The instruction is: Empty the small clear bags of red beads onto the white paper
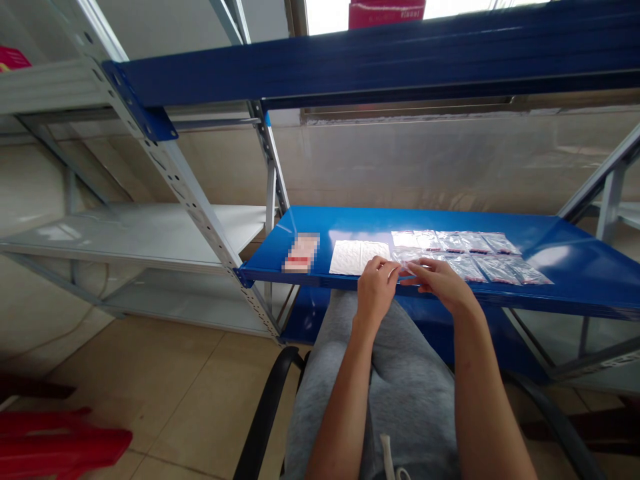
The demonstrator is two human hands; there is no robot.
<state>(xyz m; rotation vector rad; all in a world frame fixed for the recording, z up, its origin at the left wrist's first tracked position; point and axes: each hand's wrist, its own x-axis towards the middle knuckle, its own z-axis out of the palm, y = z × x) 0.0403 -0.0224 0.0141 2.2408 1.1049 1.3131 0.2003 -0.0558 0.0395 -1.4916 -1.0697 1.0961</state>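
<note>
Nearest the viewer, grey trousers (330,393) with a pale drawstring (386,453) and a black armrest (267,413) lie in front of the blue shelf (585,273), which serves as landmark. Over the shelf's front edge are both hands. The left hand (376,288) has its thumb and fingertips drawn together in a pinch on a clear bag (406,254); the right hand (441,281) meets the same bag from the other side, fingers loosely extended and slightly parted, and whether they grip it cannot be told. The clear bag, thin, glossy and wrinkled, is at the front of the shelf's middle part. On the shelf, just left of the bag, lies a flat white piece (350,257) with a crumpled, quilted-looking surface and no legible marking. To the right, flat bags (493,256) lie in two rows along the shelf, transparent, silvery with glare and edged with thin reddish lines; no print can be read on them. Near the shelf's left end is a small item (303,252), pale with a red band, its detail pixelated. Above the shelf, beyond a dark blue beam (380,67), stands a red box (387,15) bearing small pale lettering, too indistinct to read.
</note>
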